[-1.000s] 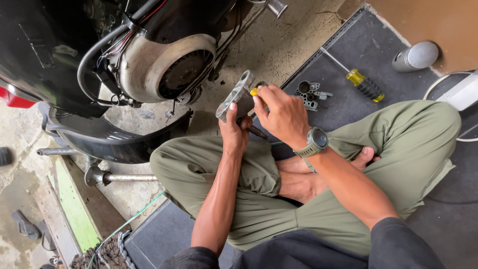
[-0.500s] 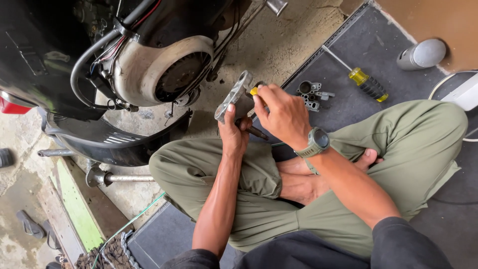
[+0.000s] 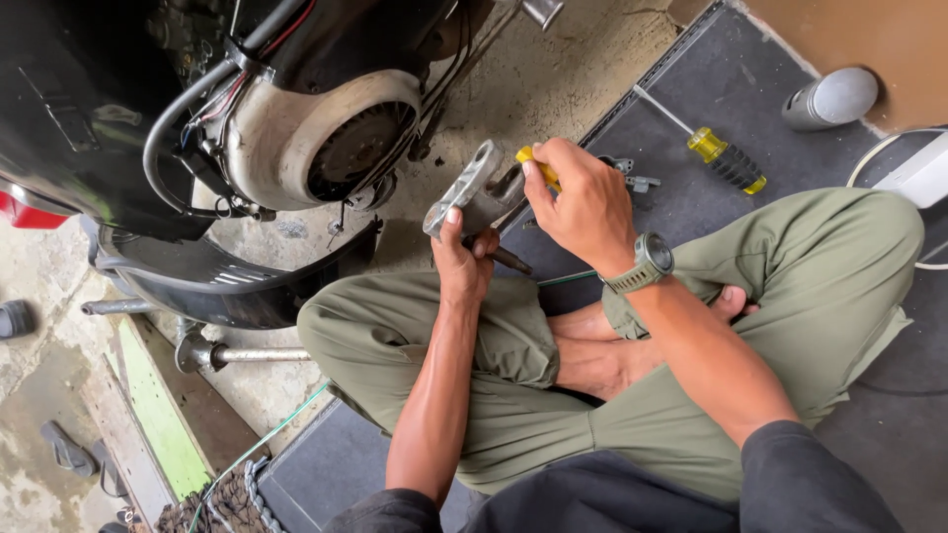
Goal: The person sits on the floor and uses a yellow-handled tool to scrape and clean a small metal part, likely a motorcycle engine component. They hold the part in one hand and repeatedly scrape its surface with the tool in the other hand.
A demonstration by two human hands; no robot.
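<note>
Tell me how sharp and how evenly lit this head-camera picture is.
Head view: soft, even daylight, no hard shadows or glare; the left hand, right hand and grey metal part are sharp; the scooter body at upper left sinks into dark; edges bend slightly, as with a wide lens.

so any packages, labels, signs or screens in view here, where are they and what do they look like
wristwatch: on the right wrist, round dark face that may be a screen, olive-green case and strap; nothing can be made out on it.
grey canister: lying on the dark mat at the top right by the brown wall, cylindrical, plain grey, no label visible.
No packages, signs or stuck-on labels show elsewhere.
</note>
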